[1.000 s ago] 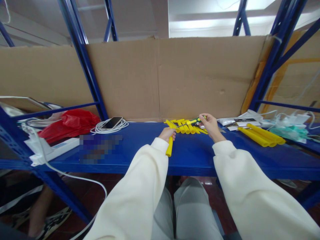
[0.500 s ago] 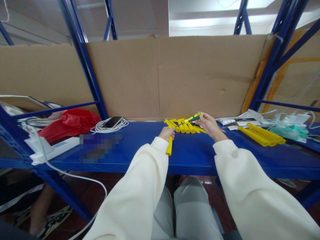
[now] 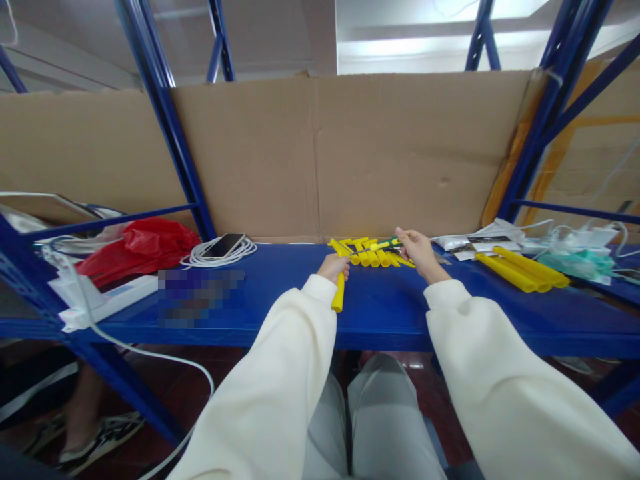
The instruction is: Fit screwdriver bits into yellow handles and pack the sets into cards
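the left hand (image 3: 334,268) is closed around a yellow tube (image 3: 339,298), whose lower end sticks out below the fist, above the blue shelf (image 3: 290,293). the right hand (image 3: 419,252) is partly curled, thumb and fingers pinched together on the handle end of a screwdriver (image 3: 387,245) in green and yellow. its thin shaft points leftward to the top of the tube at the left hand; whether the tip sits in anything is too small to tell. any lettering on the handle is too small to read.

just behind the screwdriver lies a row of yellow pieces (image 3: 373,259), side by side with their round ends facing the person. to the right, three more yellow tubes (image 3: 523,271) lie together, next to printed packets (image 3: 490,245) in black and white; their print is too blurred to make out. a green plastic bag (image 3: 580,265) sits further right.

on the left, a phone (image 3: 225,245) rests on a coiled white cable (image 3: 203,255), beside a red plastic bag (image 3: 150,243) and a white power strip (image 3: 125,293). no brand can be read on the phone. a patch in front of the cable is masked by squares. the cardboard (image 3: 380,153) behind shows plain brown. at lower left is another person's patterned shoe (image 3: 105,440), with no readable mark.
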`<state>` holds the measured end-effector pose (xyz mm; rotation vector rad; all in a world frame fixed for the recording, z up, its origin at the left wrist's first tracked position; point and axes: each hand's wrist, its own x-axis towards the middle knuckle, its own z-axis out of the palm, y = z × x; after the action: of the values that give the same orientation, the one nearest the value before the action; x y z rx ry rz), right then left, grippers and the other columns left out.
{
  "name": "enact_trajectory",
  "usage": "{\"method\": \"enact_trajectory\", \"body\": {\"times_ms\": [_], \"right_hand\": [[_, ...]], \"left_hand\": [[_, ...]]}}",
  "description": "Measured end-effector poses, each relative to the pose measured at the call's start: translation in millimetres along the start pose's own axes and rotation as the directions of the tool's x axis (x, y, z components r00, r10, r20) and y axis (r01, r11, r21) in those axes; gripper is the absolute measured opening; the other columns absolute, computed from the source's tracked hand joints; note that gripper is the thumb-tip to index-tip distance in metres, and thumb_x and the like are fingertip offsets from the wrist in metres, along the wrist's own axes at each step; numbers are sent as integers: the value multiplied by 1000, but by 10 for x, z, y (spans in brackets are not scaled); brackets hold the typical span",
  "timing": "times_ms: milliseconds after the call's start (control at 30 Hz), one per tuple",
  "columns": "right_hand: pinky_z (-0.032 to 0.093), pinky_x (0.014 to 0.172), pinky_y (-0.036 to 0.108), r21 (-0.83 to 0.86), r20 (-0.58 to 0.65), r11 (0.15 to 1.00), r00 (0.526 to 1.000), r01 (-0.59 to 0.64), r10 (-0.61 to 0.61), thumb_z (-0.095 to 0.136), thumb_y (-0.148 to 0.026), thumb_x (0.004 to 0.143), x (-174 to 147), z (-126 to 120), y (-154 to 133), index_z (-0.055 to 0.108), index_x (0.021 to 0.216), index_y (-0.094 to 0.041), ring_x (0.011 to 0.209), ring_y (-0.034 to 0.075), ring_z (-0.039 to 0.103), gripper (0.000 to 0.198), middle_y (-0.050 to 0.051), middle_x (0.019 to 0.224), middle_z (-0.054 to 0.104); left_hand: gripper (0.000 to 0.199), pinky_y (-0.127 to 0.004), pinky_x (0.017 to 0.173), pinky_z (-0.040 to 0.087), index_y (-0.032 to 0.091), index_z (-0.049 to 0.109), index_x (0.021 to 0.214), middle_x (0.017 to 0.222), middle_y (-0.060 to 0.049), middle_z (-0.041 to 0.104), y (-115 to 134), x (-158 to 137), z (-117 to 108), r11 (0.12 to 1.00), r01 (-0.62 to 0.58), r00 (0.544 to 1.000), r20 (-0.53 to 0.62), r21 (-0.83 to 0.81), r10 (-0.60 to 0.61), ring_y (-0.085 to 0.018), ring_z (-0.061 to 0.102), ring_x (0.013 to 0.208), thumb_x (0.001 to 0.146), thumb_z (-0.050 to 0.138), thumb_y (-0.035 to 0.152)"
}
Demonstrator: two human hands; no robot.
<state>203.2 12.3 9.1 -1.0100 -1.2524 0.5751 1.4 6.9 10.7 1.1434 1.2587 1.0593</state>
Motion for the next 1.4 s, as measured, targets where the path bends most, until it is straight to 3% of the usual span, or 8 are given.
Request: {"method": "enact_trajectory", "body": {"times_ms": [233,433,533,667,933,1067,1233,1400], "right_hand": [[26,31,21,50,54,997,997,-59,57,70,-74,61,-4,-20,-22,62,74,-18,30,7,36,57,-7,37,42],[44,44,21,263,186,953,977,-151,104,77,-52,68,26,-47,-43,62,85,-20,45,10,54,40,-3,54,58],[46,47,22,268,221,952,971,-148,88,76,-49,72,33,-51,-36,57,81,-21,48,11,56,35,-3,55,58],[40,42,20,213,156,971,985,-106,73,76,-58,67,38,-40,2,51,75,-22,42,8,50,45,-6,52,54],[35,37,19,171,37,982,997,-79,74,79,-63,57,50,-11,35,50,73,-22,36,7,43,53,-6,48,54],[34,37,20,159,85,984,994,-82,69,75,-64,64,53,-37,45,56,76,-20,36,7,42,49,-5,46,52],[41,44,22,240,201,963,976,-126,77,73,-55,71,52,-60,12,57,80,-21,46,10,54,39,-3,55,57],[40,43,20,264,175,957,981,-122,77,77,-54,67,56,-52,24,54,75,-21,44,8,50,41,-5,53,55]], "left_hand": [[11,-18,40,27,13,55,87,48,8,39,6,-14,-1,1000,1,1000,-11,-3,-1,-6,35,34,87,50,4],[13,-17,39,26,15,52,77,48,8,38,-4,6,0,999,4,1000,-14,-41,-5,-4,32,34,85,57,7],[12,-18,41,28,16,53,76,48,8,39,-20,26,1,999,-7,999,-34,-44,5,-5,34,36,85,58,9],[9,-20,44,33,15,55,80,48,7,39,-31,39,0,1000,3,999,-38,-23,-4,-7,37,37,86,52,9],[10,-18,41,31,16,53,78,47,8,38,-36,45,5,998,10,1000,-26,-55,-11,-6,36,36,86,56,11],[9,-18,41,30,15,54,78,49,7,39,-42,58,9,998,8,999,-33,-57,-10,-5,36,35,86,59,15],[9,-19,41,32,15,53,79,48,7,38,-31,48,10,999,12,999,-42,-33,-13,-6,36,36,87,54,11],[9,-19,41,31,16,53,79,47,7,39,-23,26,5,999,1,999,-34,-36,-3,-7,36,36,86,56,13]]}}
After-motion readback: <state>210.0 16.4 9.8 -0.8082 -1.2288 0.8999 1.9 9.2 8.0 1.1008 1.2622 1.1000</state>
